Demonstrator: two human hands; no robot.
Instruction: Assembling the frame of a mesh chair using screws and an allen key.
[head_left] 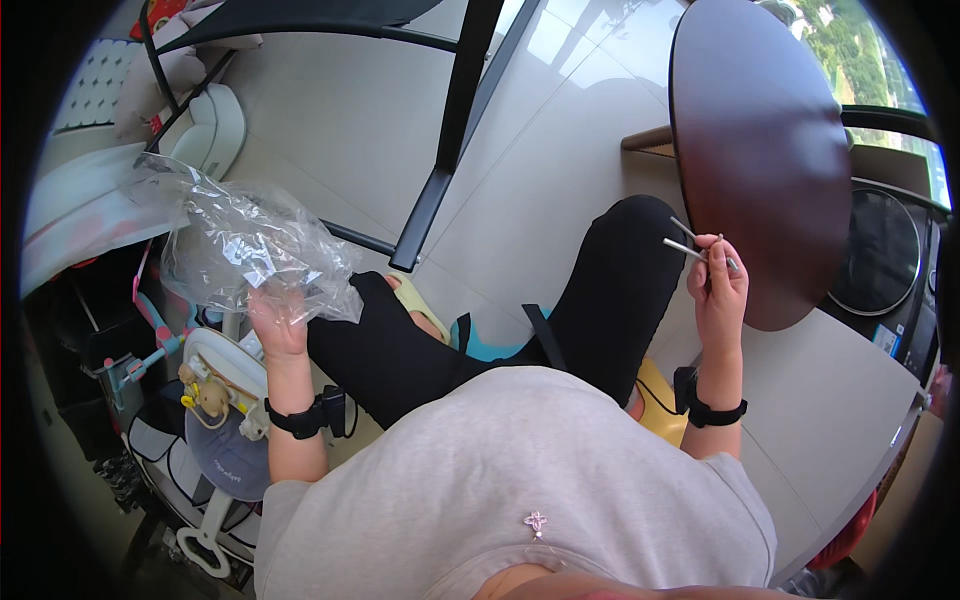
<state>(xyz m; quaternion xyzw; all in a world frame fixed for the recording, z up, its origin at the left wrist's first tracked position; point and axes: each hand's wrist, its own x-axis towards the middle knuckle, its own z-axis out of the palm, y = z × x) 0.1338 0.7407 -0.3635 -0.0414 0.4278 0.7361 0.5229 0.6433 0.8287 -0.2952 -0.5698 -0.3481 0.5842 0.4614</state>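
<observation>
A crumpled, transparent plastic bag [240,225] sat loosely puffed over the left hand [280,322], its glossy film overlapping the fingers, its far end spread up and leftward. Thin, straight, silver-grey metal rods [682,247], at least two, were pinched in the right hand [720,287], slightly splayed, tips pointing up-left.

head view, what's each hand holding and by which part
The left hand holds the clear plastic bag by its near end, the exact grip partly veiled. The right hand pinches thin metal rods toward their right ends.
</observation>
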